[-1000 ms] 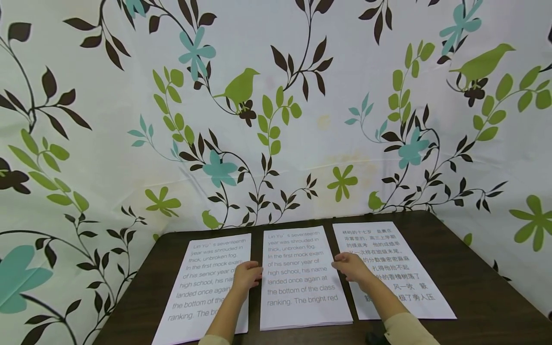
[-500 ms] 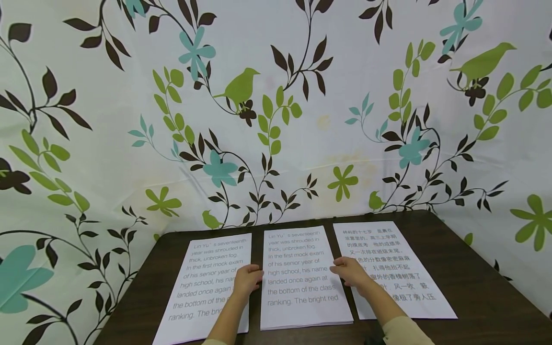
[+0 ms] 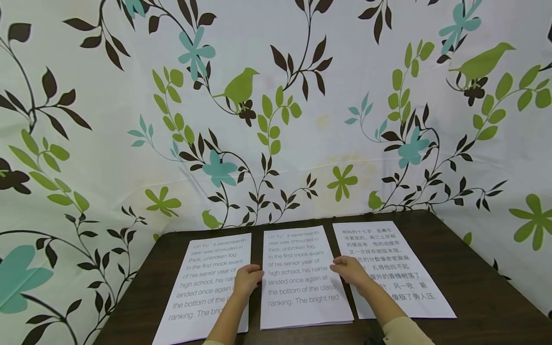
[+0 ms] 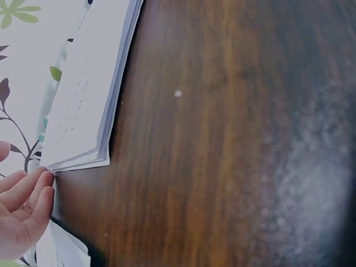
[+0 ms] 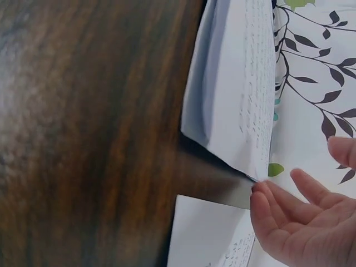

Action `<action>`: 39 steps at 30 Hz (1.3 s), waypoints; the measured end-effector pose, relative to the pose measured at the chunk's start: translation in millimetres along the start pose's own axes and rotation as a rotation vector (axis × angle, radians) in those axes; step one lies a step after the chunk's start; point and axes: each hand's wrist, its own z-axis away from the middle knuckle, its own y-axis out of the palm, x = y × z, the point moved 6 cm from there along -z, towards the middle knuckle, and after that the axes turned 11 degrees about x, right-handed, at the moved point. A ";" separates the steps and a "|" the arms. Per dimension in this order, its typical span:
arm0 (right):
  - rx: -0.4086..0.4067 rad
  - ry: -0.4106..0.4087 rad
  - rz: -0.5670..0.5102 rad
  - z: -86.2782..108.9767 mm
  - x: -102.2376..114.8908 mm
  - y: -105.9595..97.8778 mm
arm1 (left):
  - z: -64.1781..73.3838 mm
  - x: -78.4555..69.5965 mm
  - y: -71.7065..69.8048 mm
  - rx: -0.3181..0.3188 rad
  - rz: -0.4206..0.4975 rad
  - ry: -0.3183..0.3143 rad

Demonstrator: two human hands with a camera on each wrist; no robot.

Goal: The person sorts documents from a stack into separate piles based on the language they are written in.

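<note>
A stack of white printed paper [image 3: 297, 306] with English text lies in the middle of the dark table, its sheets slightly fanned at the near edge. My left hand [image 3: 247, 280] is at the stack's left side, fingertips right at the edge. In the left wrist view the fingers [image 4: 33, 197] are loosely bent and the thumb stands apart from the paper. On the opposite side my right hand [image 3: 351, 270] touches the right edge with its fingertips. The right wrist view shows those fingers [image 5: 278, 203] at the stack's edge, thumb well away from it.
Left of the middle stack lies more paper [image 3: 202, 287] with the same English text, partly behind the left forearm. To the right is paper [image 3: 388, 244] with Chinese text, partly covered by the right arm. A cloth [image 3: 293, 143] printed with leaves and birds hangs behind the table [image 3: 470, 273].
My right hand has shifted slightly left and down to the middle stack's right edge. The left hand has moved slightly down and right. The papers look unchanged.
</note>
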 end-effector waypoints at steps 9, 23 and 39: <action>-0.019 0.001 0.017 0.7 -1.2 1.0 | 0.7 0.7 -0.2 -0.005 -0.010 0.014; -0.077 -0.017 -0.153 -2.0 -0.3 3.4 | -17.1 25.3 2.9 -0.045 0.180 0.029; -0.054 0.025 -0.170 0.5 -15.5 11.1 | -1.0 14.0 15.4 0.063 0.001 0.044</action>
